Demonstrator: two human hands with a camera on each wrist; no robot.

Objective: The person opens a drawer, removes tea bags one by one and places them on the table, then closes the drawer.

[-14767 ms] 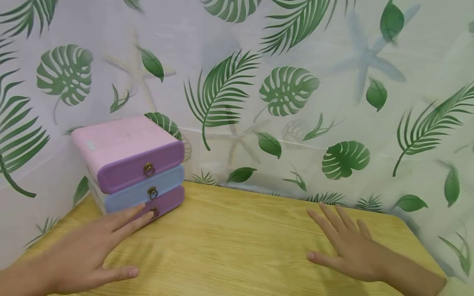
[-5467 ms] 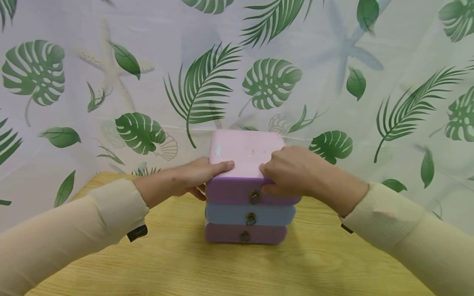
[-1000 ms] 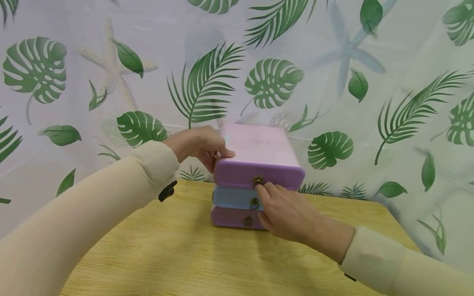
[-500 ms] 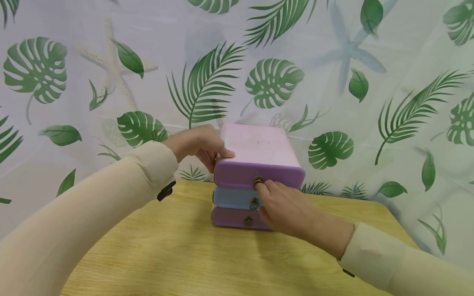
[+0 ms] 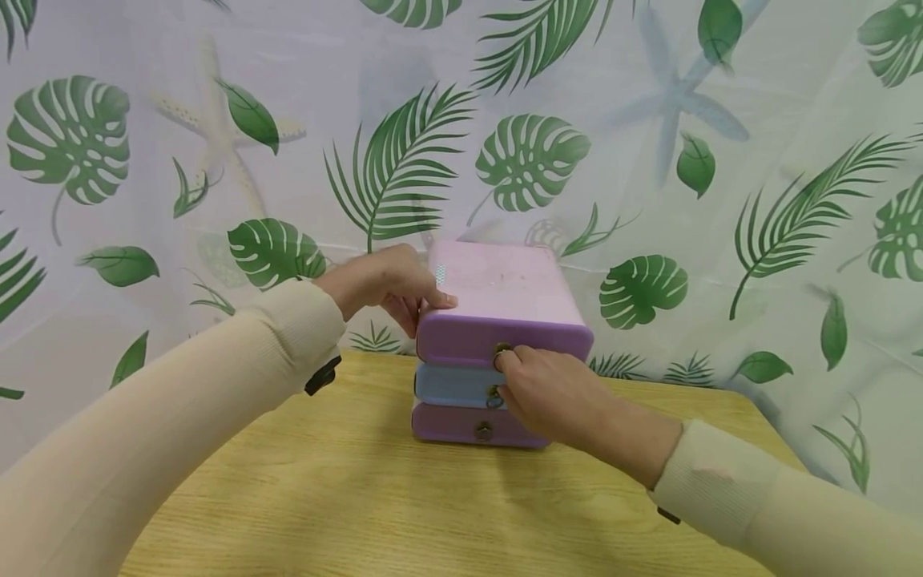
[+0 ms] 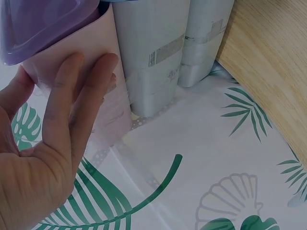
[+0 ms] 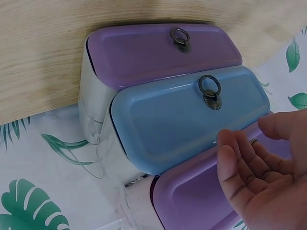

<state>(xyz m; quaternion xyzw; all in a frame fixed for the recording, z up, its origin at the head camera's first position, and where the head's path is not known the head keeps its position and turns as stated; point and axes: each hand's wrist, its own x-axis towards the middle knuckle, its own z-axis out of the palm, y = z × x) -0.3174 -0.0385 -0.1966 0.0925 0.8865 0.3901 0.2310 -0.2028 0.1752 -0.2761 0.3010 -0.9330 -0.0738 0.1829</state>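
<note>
A small three-drawer box with a pink top stands on the table. Its top drawer front is purple, the middle drawer front blue and the lowest drawer front purple, each with a bronze ring pull. My left hand grips the upper left corner, thumb on top and fingers against the side wall. In the left wrist view, a narrow dark gap shows between the top drawer and its pink casing. My right hand has its fingers curled at the top ring pull, which they mostly hide.
The box stands on a wood-grain table, toward its back edge. Behind hangs a white cloth printed with green leaves and starfish. A dark strap piece sits below the left sleeve.
Since the oldest frame, the box has come from the left to the middle, and both hands have gone from empty to holding it. Lately my right hand has only shifted slightly up.
</note>
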